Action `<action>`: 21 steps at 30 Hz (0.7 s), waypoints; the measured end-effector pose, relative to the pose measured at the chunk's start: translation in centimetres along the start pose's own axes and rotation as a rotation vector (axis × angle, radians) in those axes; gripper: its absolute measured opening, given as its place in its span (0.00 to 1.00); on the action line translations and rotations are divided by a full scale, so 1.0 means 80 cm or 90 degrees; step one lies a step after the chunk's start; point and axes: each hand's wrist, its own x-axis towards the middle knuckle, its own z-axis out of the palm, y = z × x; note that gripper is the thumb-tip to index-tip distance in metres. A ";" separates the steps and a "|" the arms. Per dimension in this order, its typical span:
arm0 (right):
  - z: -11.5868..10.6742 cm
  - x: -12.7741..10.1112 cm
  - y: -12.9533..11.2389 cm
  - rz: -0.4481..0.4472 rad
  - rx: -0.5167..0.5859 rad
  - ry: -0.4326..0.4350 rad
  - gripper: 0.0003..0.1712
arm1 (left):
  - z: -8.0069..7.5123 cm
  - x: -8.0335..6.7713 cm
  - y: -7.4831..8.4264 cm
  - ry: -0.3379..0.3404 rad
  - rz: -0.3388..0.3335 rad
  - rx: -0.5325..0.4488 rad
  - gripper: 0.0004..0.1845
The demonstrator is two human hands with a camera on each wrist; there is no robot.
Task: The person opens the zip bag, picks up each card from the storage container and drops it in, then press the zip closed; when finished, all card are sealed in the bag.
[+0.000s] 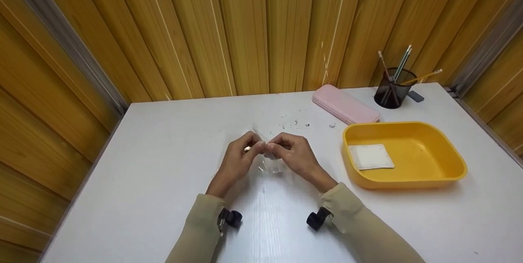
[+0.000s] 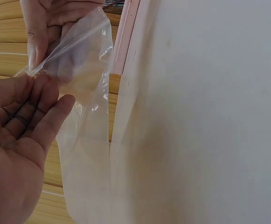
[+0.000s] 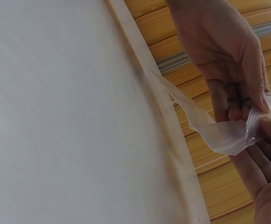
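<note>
Both hands meet over the middle of the white table, holding a clear plastic zip bag (image 2: 86,70). My left hand (image 1: 238,156) pinches the bag's edge between thumb and fingertips. Right beside it, my right hand (image 1: 295,154) pinches the same edge, its thumb close to the left one. In the left wrist view the transparent bag hangs down from the fingers, with its zip strip running slantwise near the top. The right wrist view shows the bag (image 3: 219,135) folded and crinkled at the pinching fingers. No contents show inside it.
To the right stands a yellow tray (image 1: 408,184) with a white square packet (image 1: 372,157) in it. Behind lie a pink pencil case (image 1: 345,103) and a black mesh cup (image 1: 390,95) holding pencils, beside a dark eraser-like block (image 1: 416,96). Dark crumbs (image 1: 296,123) dot the white table (image 1: 163,165).
</note>
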 end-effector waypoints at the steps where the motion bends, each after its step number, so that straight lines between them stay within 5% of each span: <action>1: 0.000 0.000 0.000 0.005 0.004 -0.001 0.06 | 0.000 0.000 0.000 0.000 0.000 -0.005 0.08; 12: 0.001 0.001 -0.003 0.037 0.082 -0.007 0.07 | 0.002 0.001 0.000 -0.009 -0.018 -0.099 0.07; 21: 0.001 -0.001 0.002 0.048 0.080 0.009 0.06 | 0.005 0.000 -0.003 -0.008 -0.031 -0.146 0.07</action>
